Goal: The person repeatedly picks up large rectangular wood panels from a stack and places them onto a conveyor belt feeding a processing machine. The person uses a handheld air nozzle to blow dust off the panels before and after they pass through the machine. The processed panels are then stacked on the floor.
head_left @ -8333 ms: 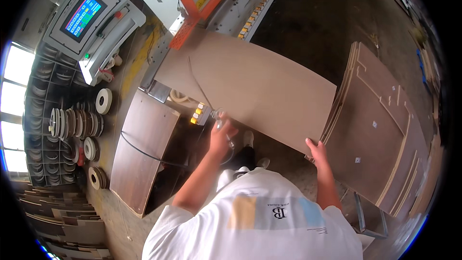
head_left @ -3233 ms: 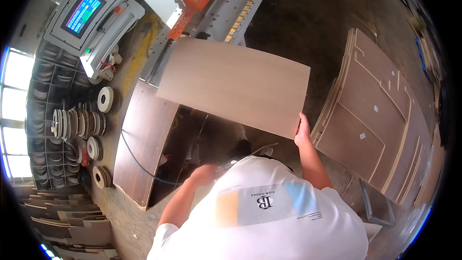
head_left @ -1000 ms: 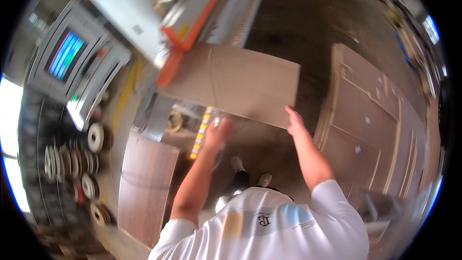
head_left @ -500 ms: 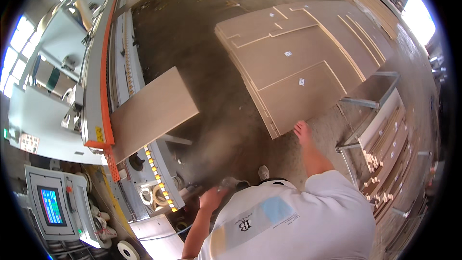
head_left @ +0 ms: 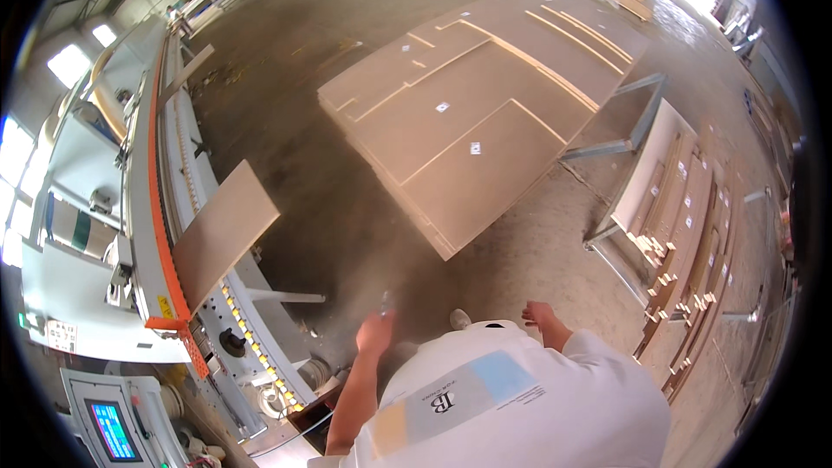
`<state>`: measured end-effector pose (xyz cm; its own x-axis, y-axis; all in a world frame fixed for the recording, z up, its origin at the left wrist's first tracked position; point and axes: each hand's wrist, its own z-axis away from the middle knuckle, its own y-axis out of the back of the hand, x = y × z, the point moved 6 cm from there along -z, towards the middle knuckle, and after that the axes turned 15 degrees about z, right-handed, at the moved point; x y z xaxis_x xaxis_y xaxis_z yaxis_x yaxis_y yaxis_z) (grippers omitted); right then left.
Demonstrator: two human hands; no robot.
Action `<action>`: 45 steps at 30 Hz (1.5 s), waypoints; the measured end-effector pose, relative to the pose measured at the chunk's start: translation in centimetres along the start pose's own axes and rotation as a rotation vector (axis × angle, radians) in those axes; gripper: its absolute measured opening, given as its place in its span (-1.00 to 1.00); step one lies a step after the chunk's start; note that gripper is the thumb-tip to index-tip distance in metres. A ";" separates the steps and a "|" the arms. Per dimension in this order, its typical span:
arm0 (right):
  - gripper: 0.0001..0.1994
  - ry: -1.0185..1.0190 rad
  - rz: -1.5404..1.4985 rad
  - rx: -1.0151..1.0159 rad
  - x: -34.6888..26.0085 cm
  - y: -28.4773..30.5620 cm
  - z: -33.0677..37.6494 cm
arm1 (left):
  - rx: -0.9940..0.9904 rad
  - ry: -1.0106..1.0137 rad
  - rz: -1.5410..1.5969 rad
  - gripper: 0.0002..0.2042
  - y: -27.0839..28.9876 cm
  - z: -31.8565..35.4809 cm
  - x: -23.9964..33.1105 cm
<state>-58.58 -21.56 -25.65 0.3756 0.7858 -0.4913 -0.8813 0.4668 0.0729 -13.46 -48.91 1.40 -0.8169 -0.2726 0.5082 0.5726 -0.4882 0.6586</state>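
Concrete floor (head_left: 321, 243), dusty and brown-grey, spreads through a factory hall, running between a long edge-banding machine (head_left: 159, 217) on the left and a broad stack of smooth wood-based panels (head_left: 494, 104). Seen from the head camera, the machine carries an orange guard, a row of yellow-and-white rollers (head_left: 251, 342) and a perforated orange bracket (head_left: 196, 355); a console (head_left: 82, 390) with a lit screen stands at lower left. One rectangular panel (head_left: 227, 230), matt beige-brown with crisp edges, lies tilted across the machine's side, its inner end by the guard and its outer corner jutting over the floor.

Low in the view, the left hand (head_left: 375, 332) is closed round a small pale-grey hand tool (head_left: 386, 302) — too blurred to tell its exact shape — which pokes up past the fingers. That rectangular panel sits up and to the left of this hand, well apart from it. The right hand (head_left: 539, 314) has its fingers loosely bent and parted, away from the stack's nearest corner. Floor separates both hands from the stack — and on the right, narrow boards (head_left: 693, 208) with pale ends lean on a metal rack.
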 end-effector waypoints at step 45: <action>-0.76 0.537 1.271 -0.447 -15.1 -39.5 14.4 | 1.667 0.323 0.141 -0.72 35.9 43.2 -61.1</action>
<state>-25.28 -46.07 -8.66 -0.7751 0.2739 -0.5694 -0.5827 -0.6584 0.4764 59.97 -13.92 17.98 -0.6167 -0.4820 0.6223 -0.0900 0.8286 0.5526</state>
